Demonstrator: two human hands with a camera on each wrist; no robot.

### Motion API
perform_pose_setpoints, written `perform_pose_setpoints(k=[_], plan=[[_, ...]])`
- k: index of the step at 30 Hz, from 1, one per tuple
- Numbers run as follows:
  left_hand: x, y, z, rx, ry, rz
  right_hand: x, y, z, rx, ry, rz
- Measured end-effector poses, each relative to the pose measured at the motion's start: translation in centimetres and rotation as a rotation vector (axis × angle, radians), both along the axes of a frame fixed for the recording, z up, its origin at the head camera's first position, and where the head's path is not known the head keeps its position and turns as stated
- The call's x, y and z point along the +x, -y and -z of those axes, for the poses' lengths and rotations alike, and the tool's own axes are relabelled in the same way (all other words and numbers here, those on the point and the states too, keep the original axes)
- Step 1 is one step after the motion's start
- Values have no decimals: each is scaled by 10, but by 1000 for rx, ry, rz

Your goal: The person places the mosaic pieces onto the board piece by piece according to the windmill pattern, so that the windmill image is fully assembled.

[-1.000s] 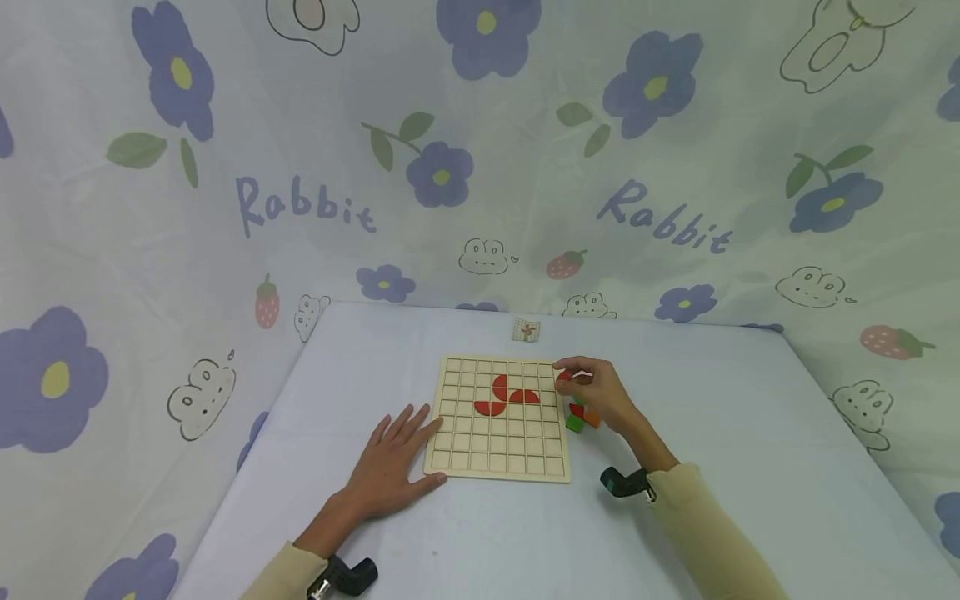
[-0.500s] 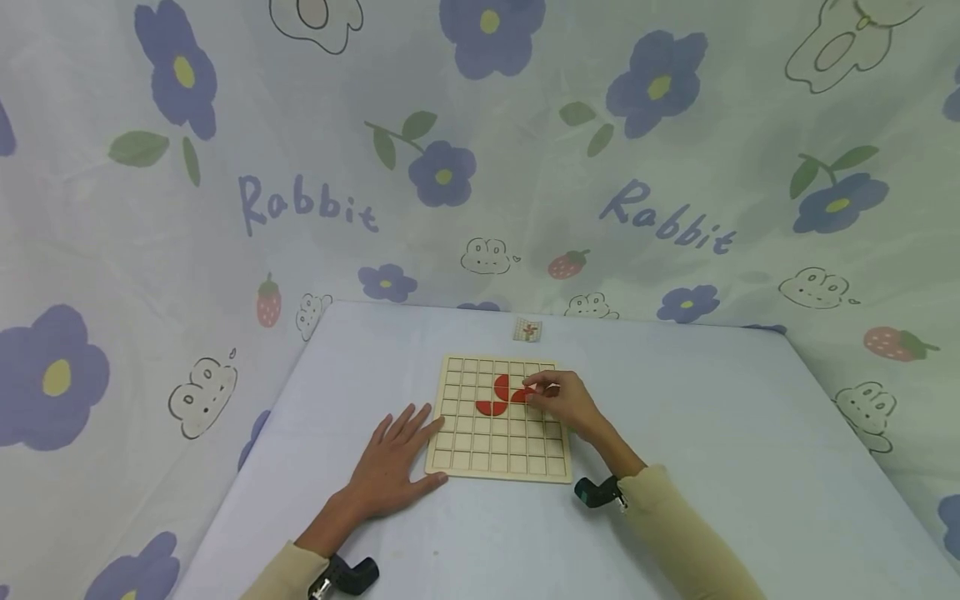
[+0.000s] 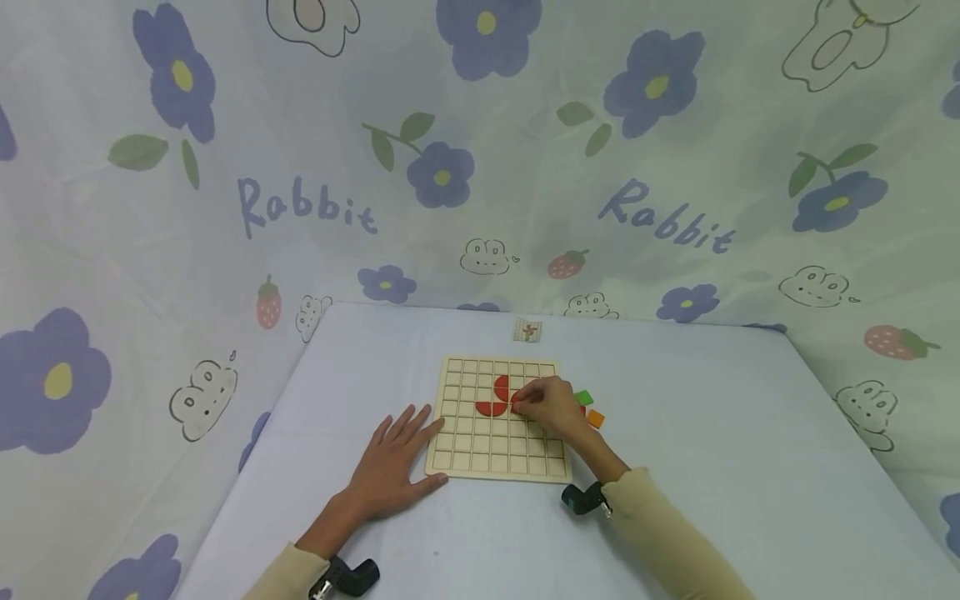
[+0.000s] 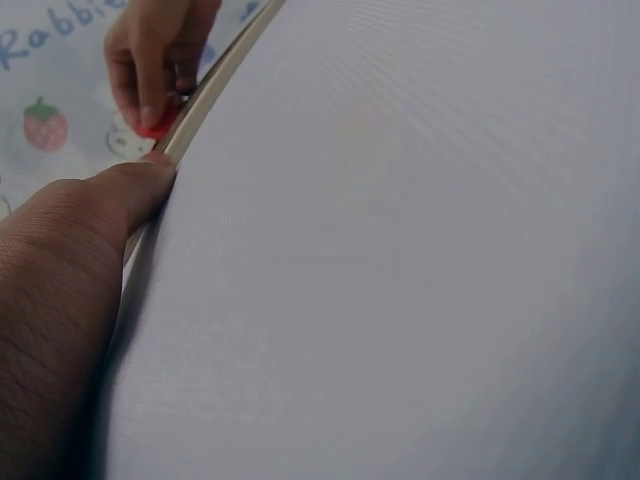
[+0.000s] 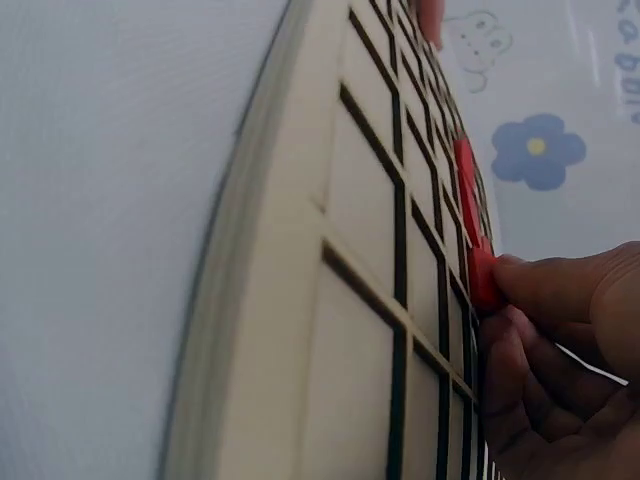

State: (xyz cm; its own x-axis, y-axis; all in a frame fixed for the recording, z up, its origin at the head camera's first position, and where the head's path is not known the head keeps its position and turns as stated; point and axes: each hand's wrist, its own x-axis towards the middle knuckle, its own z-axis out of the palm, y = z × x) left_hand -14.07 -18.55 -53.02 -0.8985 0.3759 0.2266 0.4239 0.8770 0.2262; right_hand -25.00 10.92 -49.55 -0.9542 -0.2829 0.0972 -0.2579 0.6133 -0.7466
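A square wooden grid board [image 3: 498,477] lies on the white table. My left hand [image 3: 393,467] rests with spread fingers against its left edge; the left wrist view shows the thumb [image 4: 130,195] touching the board's edge. Over the upper middle of the board, my right hand [image 3: 551,407] pinches a small red tile [image 5: 486,280] between thumb and fingers, low against the grid; its full shape is hidden. Just left of those fingers, red rounded tiles [image 3: 491,408] sit in the grid cells, and another red shape [image 3: 502,387] stands above them. The right hand covers part of the red pattern.
Right of the board lie a green tile [image 3: 583,397], an orange tile [image 3: 596,418] and a partly hidden red one. A small patterned card [image 3: 527,330] lies behind the board. A printed curtain [image 3: 420,233] hangs around the table [image 3: 712,417].
My right hand has moved left from the loose tiles beside the board to the red pattern, carrying a red tile. Some loose tiles show again. The left hand stays put.
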Motion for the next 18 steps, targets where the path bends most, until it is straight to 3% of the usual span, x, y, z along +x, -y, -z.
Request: perform_pose_setpoints(k=[8, 18], plan=[[0, -1, 1, 0, -17, 1, 7, 6, 8, 87, -194, -92], [1, -1, 1, -2, 11, -3, 14, 3, 1, 88, -214, -100]])
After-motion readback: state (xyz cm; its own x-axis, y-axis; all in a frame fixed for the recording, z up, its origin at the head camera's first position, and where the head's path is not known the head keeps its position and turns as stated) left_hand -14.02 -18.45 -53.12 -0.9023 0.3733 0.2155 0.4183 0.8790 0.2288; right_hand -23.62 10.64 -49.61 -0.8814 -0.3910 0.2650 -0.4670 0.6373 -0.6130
